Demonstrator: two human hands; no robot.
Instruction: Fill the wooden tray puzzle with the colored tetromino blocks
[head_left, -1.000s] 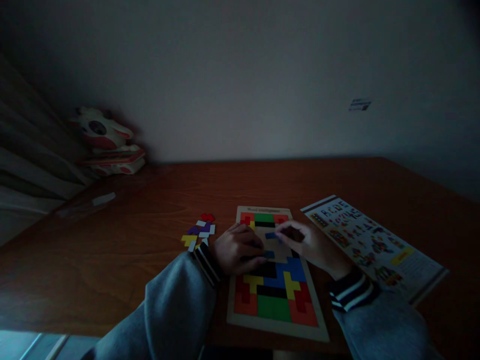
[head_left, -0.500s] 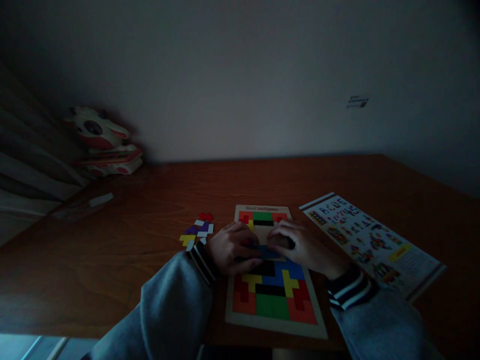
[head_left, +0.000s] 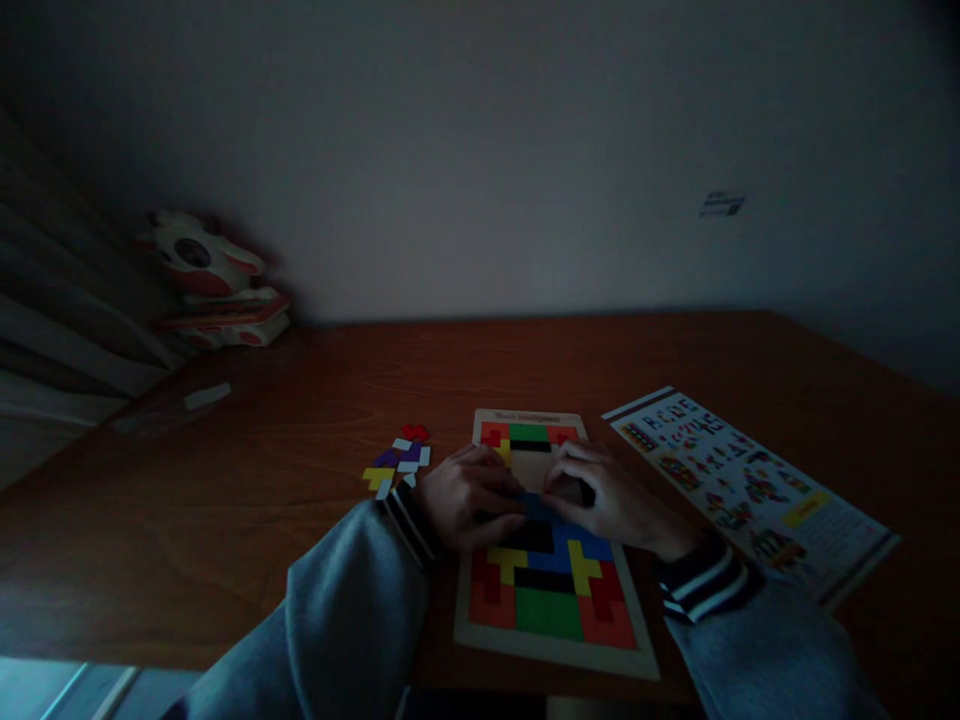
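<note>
A wooden block puzzle board lies in front of me, with red, orange, green, yellow, black and blue pieces set in its frame. Near its middle, a blue puzzle piece sits between my fingertips, partly hidden by them. My left hand reaches over the board's left edge, its fingers curled and closed at the piece's left end. From the right, my right hand pinches the other end with thumb and fingers. Just above the piece, bare wood of the board shows between my hands.
Loose purple, white, yellow and red pieces lie left of the board. A printed instruction sheet rests on the right of the wooden table. A cow-shaped toy stands at the back left beside a curtain.
The blue piece has gone down from slightly raised to about level with the board. My fingers have shifted a little around it, and the whole view has moved slightly.
</note>
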